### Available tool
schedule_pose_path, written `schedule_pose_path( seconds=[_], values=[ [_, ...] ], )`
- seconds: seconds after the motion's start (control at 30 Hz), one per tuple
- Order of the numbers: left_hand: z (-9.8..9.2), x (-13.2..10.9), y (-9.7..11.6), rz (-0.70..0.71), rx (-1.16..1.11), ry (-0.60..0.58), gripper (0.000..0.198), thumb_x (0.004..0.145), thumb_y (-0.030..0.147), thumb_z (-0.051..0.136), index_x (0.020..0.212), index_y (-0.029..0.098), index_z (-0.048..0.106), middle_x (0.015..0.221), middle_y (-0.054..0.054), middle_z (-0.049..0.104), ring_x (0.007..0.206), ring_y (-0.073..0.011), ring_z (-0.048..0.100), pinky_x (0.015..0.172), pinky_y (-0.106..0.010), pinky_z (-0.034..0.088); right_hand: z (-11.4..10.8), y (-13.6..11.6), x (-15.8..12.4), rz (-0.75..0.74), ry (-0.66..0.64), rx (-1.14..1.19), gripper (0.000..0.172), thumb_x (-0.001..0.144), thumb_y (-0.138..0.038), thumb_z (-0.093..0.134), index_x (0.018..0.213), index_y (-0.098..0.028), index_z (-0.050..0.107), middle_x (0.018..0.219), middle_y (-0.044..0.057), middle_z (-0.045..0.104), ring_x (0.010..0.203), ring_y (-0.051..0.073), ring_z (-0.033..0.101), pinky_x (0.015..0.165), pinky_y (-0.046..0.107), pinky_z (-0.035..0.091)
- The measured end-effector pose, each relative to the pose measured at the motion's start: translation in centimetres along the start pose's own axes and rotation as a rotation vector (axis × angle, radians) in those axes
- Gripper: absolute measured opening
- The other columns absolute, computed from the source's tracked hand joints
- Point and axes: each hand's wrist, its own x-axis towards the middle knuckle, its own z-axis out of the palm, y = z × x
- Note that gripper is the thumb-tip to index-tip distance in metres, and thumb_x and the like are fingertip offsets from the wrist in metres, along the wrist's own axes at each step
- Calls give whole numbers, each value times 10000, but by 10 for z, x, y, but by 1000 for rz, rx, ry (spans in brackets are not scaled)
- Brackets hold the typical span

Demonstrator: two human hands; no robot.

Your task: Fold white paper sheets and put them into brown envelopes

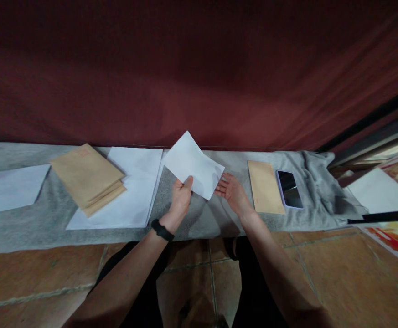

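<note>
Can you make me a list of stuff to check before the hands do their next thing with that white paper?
1. Left hand holds the white rectangular paper sheet: ok, pinched at its lower edge.
2. Right hand free: ok, open and palm up by the sheet's right corner; whether it touches the sheet, cannot tell.
3. Sheet uncreased: ok, it looks flat.
4. Bare grey felt cloth under the sheet: ok.
5. Stack of brown paper envelopes squared up: not ok, the lower ones stick out.
6. Black-screened phone out of the way: ok, it lies beyond the single brown envelope.
</note>
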Motion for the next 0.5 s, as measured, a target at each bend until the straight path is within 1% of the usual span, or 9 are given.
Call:
schedule_pose_path(
  seconds=[0.07,0.13,0.2,0.3,0.37,0.4,0.5],
  values=[
    [1,-5,-3,-21,27,-28,354,744,393,804,999,155,742,1063,-82,799,970,-233,738,913,-362,566,1,0,1,-28,46,-12,403,821,-566,628,1049,-235,658,943,64,780,770,216,716,678,336,588],
    [0,-8,-6,-47,48,-54,363,731,383,807,1005,153,743,1073,-87,796,966,-237,735,911,-370,565,0,3,3,-65,101,-61,406,716,-490,725,1020,-227,668,891,39,772,735,205,691,634,306,561],
    [-3,-6,-6,-32,79,-44,358,719,363,808,1004,156,744,1079,-88,792,974,-239,728,914,-364,558,-4,8,7,-105,142,-110,407,650,-424,741,994,-216,677,815,13,749,699,192,661,612,288,539],
    [-15,6,3,27,119,23,361,729,356,782,1037,170,745,1080,-76,783,975,-236,719,890,-346,554,-14,13,15,-141,128,-257,352,661,-396,668,957,-206,680,713,-19,694,628,171,619,571,268,501],
    [-26,17,12,65,153,57,411,733,353,755,1104,178,732,1037,-58,771,920,-217,712,837,-327,555,-21,15,20,-154,103,-364,305,666,-368,623,918,-207,681,684,-32,671,610,163,605,559,259,481],
    [-31,22,16,77,186,69,445,729,348,750,1139,175,723,984,-44,760,869,-201,704,802,-312,551,-24,15,22,-161,95,-403,282,664,-350,610,896,-208,681,683,-36,667,618,161,606,569,257,480],
    [-46,32,22,69,342,40,570,713,296,742,1261,156,674,836,-5,717,705,-164,659,682,-279,527,-30,16,24,-178,98,-487,226,663,-298,588,849,-209,681,678,-48,658,647,153,606,614,253,481]
  ],
)
